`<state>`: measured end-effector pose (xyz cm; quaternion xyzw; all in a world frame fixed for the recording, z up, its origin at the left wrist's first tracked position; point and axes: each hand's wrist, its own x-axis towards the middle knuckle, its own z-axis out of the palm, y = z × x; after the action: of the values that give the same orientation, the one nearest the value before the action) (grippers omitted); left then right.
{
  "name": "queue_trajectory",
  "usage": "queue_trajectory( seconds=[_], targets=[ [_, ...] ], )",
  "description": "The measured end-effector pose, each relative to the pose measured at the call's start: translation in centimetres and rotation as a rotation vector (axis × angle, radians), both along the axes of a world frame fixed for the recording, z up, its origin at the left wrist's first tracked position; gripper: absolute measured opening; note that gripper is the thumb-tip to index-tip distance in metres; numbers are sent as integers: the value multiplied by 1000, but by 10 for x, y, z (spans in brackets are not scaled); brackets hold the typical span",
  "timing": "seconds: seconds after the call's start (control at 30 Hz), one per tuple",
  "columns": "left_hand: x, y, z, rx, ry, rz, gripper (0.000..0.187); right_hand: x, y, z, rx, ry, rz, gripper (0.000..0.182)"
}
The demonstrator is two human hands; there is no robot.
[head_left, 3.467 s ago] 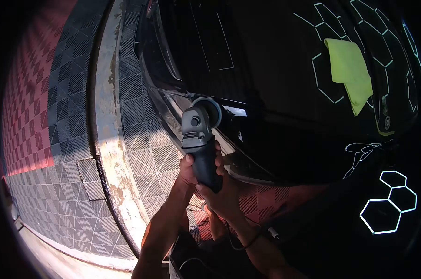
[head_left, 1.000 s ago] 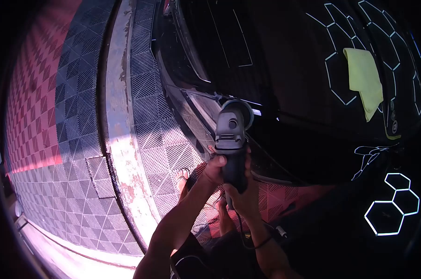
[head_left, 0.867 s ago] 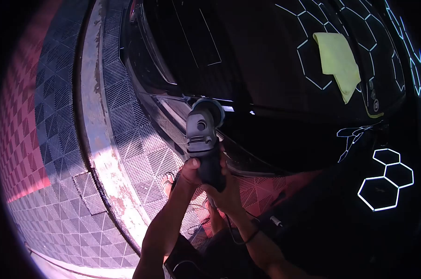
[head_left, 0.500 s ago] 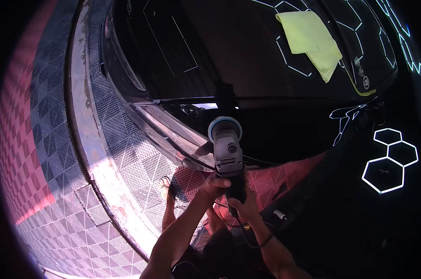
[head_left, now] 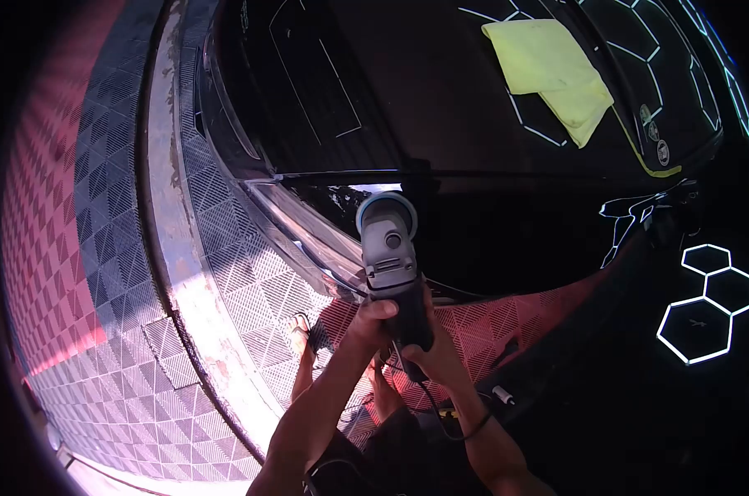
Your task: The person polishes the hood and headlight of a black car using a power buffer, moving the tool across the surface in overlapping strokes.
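Observation:
A grey and black polisher [head_left: 390, 252] with a blue-edged round pad lies against the glossy black panel of a car [head_left: 507, 223]. My left hand [head_left: 373, 322] wraps around the left side of its body, near the head, with the thumb on top. Farther back, my right hand [head_left: 437, 351] grips the dark handle from the right. Most of the fingers are hidden beneath the tool. A black cord [head_left: 434, 405] hangs from the rear end past my right wrist.
A yellow cloth [head_left: 552, 74] is spread on the car's upper surface. Patterned floor tiles [head_left: 217, 211] and a pale worn strip [head_left: 196, 306] run along the left. A small white bottle-like object [head_left: 503, 395] lies right of my forearm. Hexagon light reflections show on the car.
Both hands have shifted the polisher left and slightly away from me along the panel. The view has turned a little, so the car and cloth appear slightly displaced.

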<state>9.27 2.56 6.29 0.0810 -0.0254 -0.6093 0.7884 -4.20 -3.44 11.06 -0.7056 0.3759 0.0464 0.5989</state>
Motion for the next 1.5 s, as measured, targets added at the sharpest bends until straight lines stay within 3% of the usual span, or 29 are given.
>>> queue_trajectory(
  seconds=[0.03,0.1,0.23,0.3,0.4,0.53,0.6,0.7,0.83,0.93,1.07,1.13,1.17,1.23,1.33,1.43,1.47,1.5],
  targets=[
    [3,0,2,-27,1,21,75,-1,0,2,1,3,-3,136],
    [-2,-2,0,-4,34,-13,76,-2,0,8,23,-50,-90,90],
    [-19,-25,8,89,-73,-165,75,-41,-5,-7,207,-101,-188,84],
    [-42,-37,2,311,-357,-323,72,-51,9,2,486,-293,-514,76],
    [-53,-28,-3,237,-358,-352,73,-81,27,-29,502,-364,-586,70],
    [-33,14,-9,267,-249,-343,79,-58,54,-26,386,-272,-581,67],
    [-29,31,-42,200,-156,-336,73,-41,62,-34,358,-219,-464,69],
    [1,46,-47,27,15,-265,68,-17,73,-51,217,-143,-401,73],
    [29,55,-60,-110,68,-199,66,30,78,-46,241,-89,-397,76],
    [47,58,-50,-120,76,-164,67,41,79,-52,30,-96,-259,72],
    [32,52,-46,-91,102,-208,64,27,80,-37,39,-62,-345,72],
    [22,41,-41,-50,-3,-295,65,12,73,-31,382,-182,-452,75],
    [16,36,-35,-54,0,-302,65,0,74,-34,378,-180,-459,75],
    [5,26,-24,164,-231,-339,70,-22,72,-44,435,-319,-522,79],
    [-2,18,-22,138,-294,-359,78,-32,68,-50,376,-305,-538,74],
    [-6,32,-56,113,-165,-274,86,-16,66,-36,382,-233,-510,71],
    [10,27,-33,-47,-14,-226,90,-1,64,-27,406,-172,-472,70],
    [21,24,-23,-46,-20,-227,90,12,63,-23,408,-177,-472,70]
  ],
)
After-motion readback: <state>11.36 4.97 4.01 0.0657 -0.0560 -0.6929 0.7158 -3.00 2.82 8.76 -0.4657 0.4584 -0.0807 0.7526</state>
